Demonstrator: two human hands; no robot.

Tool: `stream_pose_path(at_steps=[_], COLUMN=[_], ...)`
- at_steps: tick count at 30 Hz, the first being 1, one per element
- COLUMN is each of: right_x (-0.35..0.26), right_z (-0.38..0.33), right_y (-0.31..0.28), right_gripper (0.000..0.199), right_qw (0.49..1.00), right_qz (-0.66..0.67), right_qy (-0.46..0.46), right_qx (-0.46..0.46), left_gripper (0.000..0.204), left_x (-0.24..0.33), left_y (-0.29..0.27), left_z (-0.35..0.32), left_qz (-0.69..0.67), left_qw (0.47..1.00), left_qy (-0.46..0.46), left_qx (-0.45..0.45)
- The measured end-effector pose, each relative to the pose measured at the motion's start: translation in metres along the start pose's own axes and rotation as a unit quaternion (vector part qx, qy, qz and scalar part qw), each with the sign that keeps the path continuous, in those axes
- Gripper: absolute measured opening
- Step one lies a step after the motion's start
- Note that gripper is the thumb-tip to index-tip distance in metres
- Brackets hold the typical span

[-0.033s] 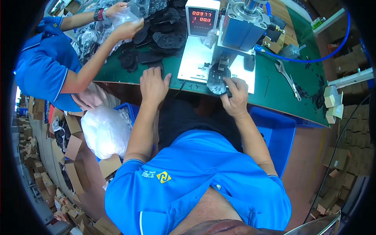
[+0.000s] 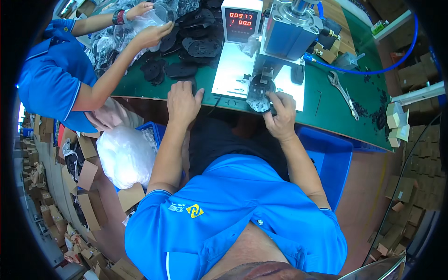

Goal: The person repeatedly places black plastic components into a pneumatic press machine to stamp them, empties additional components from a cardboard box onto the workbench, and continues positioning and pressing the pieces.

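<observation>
A black oval plastic plate (image 2: 258, 100) lies under the tool of a bench press (image 2: 290, 35), its near end toward me. My right hand (image 2: 281, 114) pinches this plate at its right edge, thumb below and fingers bent over the rim. My left hand (image 2: 183, 102) lies palm down on the front edge of the green table (image 2: 147, 91), fingers together and thumb held apart. Just beyond its fingertips, partly covered by them, is a dark plastic part. More black plastic plates (image 2: 200, 46) are piled farther back.
A counter box (image 2: 241, 21) with red digits stands left of the press. An adjustable wrench (image 2: 344, 95), a hex key (image 2: 318, 103) and black scraps lie to the right. A blue bin (image 2: 326, 163) is below. At left, a co-worker's hands (image 2: 151, 30) hold a clear plastic bag.
The co-worker's hands have shifted slightly with the clear bag. My left fingertips sit slightly nearer to me. My right hand stays at the plate.
</observation>
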State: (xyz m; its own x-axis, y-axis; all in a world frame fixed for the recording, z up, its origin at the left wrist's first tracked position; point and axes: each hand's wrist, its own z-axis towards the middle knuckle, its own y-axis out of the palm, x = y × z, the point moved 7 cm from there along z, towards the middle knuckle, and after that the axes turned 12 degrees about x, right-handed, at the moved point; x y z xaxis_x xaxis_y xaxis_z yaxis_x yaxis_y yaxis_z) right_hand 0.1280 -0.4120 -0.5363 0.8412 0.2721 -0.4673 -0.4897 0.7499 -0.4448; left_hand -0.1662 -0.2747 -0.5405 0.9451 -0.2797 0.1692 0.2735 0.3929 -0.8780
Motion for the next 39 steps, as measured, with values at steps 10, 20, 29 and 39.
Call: stream_pose_path(at_steps=[10, 20, 29, 39], right_x=[-0.001, 0.001, 0.005, -0.002], right_z=[0.001, -0.003, -0.006, 0.001], right_y=[-0.001, 0.003, 0.003, 0.000], right_gripper=[0.051, 0.050, 0.052, 0.048], right_qw=[1.000, 1.000, 1.000, 1.000], right_qz=[-0.011, -0.007, -0.007, -0.009], right_qy=[0.000, 0.009, 0.008, 0.002], right_qx=[-0.003, -0.005, -0.002, 0.007], left_gripper=[0.039, 0.052, 0.053, 0.047], left_x=[-0.019, -0.008, -0.009, -0.013], left_y=[-0.018, -0.017, -0.025, -0.042], left_z=[-0.004, -0.002, 0.005, -0.010], left_qz=[-0.110, -0.051, -0.116, -0.148], left_qw=[0.963, 0.994, 0.983, 0.975], left_qy=[0.230, 0.068, 0.132, 0.167], left_qx=[0.081, -0.061, -0.052, -0.008])
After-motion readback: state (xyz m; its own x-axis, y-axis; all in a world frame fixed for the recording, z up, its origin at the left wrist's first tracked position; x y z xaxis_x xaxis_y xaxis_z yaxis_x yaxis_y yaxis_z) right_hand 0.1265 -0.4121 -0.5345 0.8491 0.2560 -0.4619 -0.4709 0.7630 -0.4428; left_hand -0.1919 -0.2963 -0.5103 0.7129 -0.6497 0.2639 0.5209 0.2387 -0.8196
